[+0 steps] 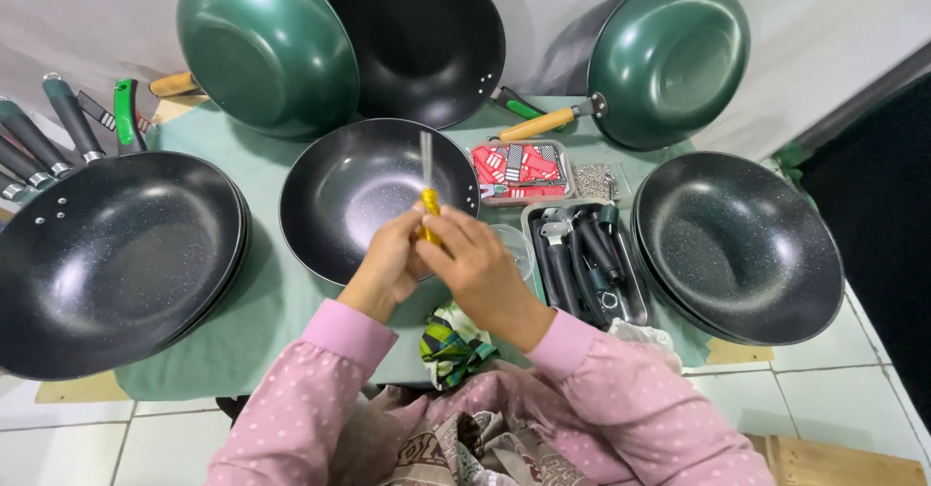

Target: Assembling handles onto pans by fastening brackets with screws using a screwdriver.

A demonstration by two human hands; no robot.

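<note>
Screwdriver (428, 210) with a yellow handle stands near the centre of the frame, gripped by both hands together. Its long axis runs almost straight up and down in the picture: the handle sits low, inside the fingers, and the thin metal shaft points toward the top of the frame, over the bowl of a black speckled wok (373, 195) that lies directly beyond the hands on the green-covered tabletop (267, 302). The left hand (393, 258) closes on the handle from the left of the frame, the right hand (477, 263) from the right, fingertips meeting around the yellow grip; neither is clearly nearer. Just right of the hands lies a metal tray of black pan handles (587, 258). More woks, green and black, ring the edges of the frame.
</note>
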